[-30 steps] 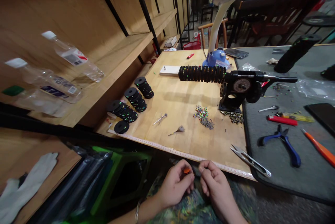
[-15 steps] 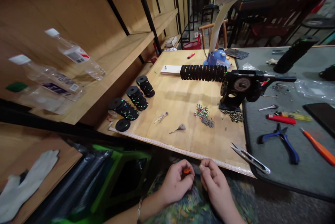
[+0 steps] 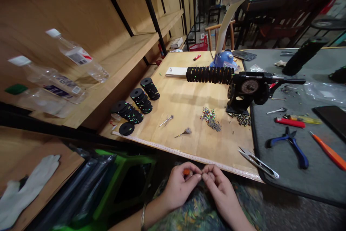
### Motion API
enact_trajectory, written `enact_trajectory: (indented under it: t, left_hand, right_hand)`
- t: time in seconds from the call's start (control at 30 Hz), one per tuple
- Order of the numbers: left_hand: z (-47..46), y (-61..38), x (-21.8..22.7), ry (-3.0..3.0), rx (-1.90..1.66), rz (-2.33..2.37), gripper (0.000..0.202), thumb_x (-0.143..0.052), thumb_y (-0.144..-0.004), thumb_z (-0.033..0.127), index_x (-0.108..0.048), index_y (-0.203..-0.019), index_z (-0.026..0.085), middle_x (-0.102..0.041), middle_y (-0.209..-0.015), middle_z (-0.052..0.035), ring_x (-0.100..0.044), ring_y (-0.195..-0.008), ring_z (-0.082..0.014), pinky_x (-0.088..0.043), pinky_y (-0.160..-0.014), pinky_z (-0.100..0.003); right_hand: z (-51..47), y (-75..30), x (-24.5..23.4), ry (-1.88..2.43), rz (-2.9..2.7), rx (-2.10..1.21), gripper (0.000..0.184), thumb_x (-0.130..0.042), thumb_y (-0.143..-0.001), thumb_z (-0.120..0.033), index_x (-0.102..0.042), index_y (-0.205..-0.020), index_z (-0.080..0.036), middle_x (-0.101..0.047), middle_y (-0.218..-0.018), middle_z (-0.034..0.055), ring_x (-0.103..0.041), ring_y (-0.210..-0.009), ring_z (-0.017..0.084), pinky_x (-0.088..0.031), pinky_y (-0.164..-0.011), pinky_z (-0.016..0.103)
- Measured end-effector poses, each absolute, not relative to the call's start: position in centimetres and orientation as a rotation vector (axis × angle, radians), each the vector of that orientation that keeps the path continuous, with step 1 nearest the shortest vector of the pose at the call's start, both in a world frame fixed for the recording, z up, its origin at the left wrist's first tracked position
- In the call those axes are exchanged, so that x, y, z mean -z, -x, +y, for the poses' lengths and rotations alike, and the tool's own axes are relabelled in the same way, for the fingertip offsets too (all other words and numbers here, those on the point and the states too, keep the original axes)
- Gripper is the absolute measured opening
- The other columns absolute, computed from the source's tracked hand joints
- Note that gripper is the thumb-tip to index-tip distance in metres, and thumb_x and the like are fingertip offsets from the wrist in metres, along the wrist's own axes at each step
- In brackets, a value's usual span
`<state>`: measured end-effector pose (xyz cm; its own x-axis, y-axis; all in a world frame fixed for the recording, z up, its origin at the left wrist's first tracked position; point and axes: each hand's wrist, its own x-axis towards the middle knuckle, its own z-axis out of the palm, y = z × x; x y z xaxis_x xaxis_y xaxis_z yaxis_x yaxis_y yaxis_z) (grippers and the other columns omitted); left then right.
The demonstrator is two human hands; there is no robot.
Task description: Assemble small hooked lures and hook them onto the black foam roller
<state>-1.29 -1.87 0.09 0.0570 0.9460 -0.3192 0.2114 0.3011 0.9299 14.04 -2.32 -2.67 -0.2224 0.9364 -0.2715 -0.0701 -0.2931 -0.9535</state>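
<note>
My left hand [image 3: 181,185] is curled closed around a small orange object [image 3: 186,172], whose kind I cannot make out. Fingertips of my right hand [image 3: 218,182] are pinched together and meet those of my left hand above my lap. Whatever lies in the right hand's pinch is too small to tell. Just beyond both hands runs a measuring tape [image 3: 189,156] along the table's front edge. Farther in lie a small tied bundle of thin strands [image 3: 187,131], a pile of coloured beads [image 3: 208,114] and a heap of small grey metal pieces [image 3: 214,125].
Black line spools [image 3: 131,112] stand at the table's left. A black winding device [image 3: 247,88] carries a row of black discs [image 3: 209,75], beside a lamp [image 3: 223,58]. Snips [image 3: 258,162], blue pliers [image 3: 293,146] and an orange-handled tool [image 3: 329,151] lie on the right.
My hands have come together, so their fingertips now meet where there was a gap. The orange object sits slightly farther left and higher. Things on the table have stayed put.
</note>
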Motion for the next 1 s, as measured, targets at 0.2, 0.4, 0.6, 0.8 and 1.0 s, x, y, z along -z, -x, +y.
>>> enact_trajectory:
  t: [0.2, 0.4, 0.6, 0.8, 1.0]
  left_hand:
    - [-1.5, 2.5, -1.4, -1.367, -0.847, 1.426, 0.015, -0.054, -0.088, 0.026, -0.062, -0.08, 0.017, -0.062, -0.076, -0.0032, -0.056, -0.071, -0.0161, -0.042, -0.068, -0.025]
    - [-1.2, 2.5, -0.9, -1.298, -0.979, 1.466, 0.021, -0.051, -0.091, 0.032, -0.062, -0.083, 0.017, -0.061, -0.076, -0.0031, -0.055, -0.071, -0.0158, -0.042, -0.067, -0.024]
    - [0.0, 3.7, -0.2, -1.023, -1.103, 1.428, 0.025, -0.053, -0.088, 0.039, -0.06, -0.093, 0.015, -0.055, -0.072, 0.0004, -0.039, -0.05, -0.0079, -0.031, -0.049, -0.021]
    - [0.2, 5.2, -0.4, -0.978, -0.956, 1.313, 0.031, -0.058, -0.085, 0.042, -0.062, -0.091, 0.012, -0.053, -0.065, 0.0015, -0.037, -0.051, -0.0077, -0.027, -0.049, -0.021]
    - [-1.0, 4.4, 0.1, -1.066, -0.88, 1.305, 0.028, -0.07, -0.077, 0.034, -0.066, -0.095, 0.014, -0.041, -0.06, 0.0065, -0.037, -0.055, -0.0087, -0.031, -0.055, -0.021]
  right_hand:
    - [-2.7, -14.2, 2.5, 1.279, -1.491, -1.501, 0.022, -0.051, -0.087, -0.033, -0.052, -0.071, -0.02, -0.035, -0.055, -0.0068, -0.034, -0.053, 0.011, -0.028, -0.052, 0.023]
    - [-2.8, -14.3, 2.3, 1.252, -1.704, -1.181, 0.015, -0.049, -0.084, -0.022, -0.046, -0.07, -0.022, -0.042, -0.06, -0.0051, -0.04, -0.052, 0.011, -0.031, -0.051, 0.022]
    - [-2.9, -15.1, 3.1, 1.26, -1.705, -1.019, 0.016, -0.047, -0.086, -0.023, -0.045, -0.07, -0.021, -0.042, -0.06, -0.0053, -0.042, -0.051, 0.011, -0.033, -0.05, 0.021]
    - [-2.7, -15.4, 3.0, 1.274, -1.498, -1.153, 0.021, -0.046, -0.089, -0.032, -0.048, -0.071, -0.021, -0.044, -0.062, -0.004, -0.045, -0.055, 0.013, -0.037, -0.053, 0.021]
    - [-2.3, -15.5, 2.3, 1.242, -1.334, -1.358, 0.026, -0.047, -0.089, -0.04, -0.05, -0.072, -0.02, -0.043, -0.064, -0.004, -0.042, -0.057, 0.013, -0.037, -0.054, 0.022]
